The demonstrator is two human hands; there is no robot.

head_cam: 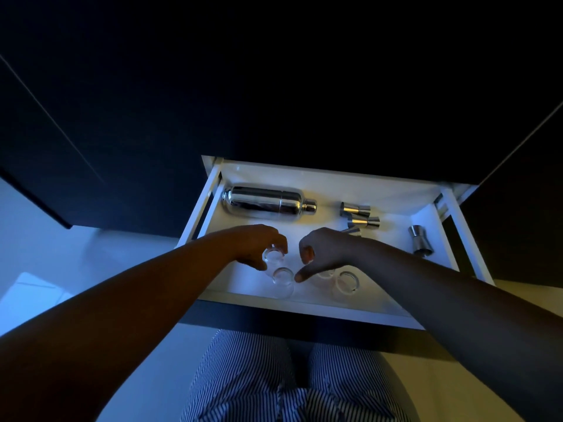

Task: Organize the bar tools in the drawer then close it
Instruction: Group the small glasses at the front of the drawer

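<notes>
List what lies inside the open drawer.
Inside the drawer: a shaker lying flat, jiggers, and clear shot glasses. The left hand and right hand partly cover more.

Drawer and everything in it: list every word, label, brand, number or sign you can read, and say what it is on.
None can be read.
Shaker: bare polished metal, no marking visible.
Jiggers: any measure marks are too small and dim to tell.
Glasses: clear, nothing printed that shows.
Drawer: plain white, no label.
</notes>
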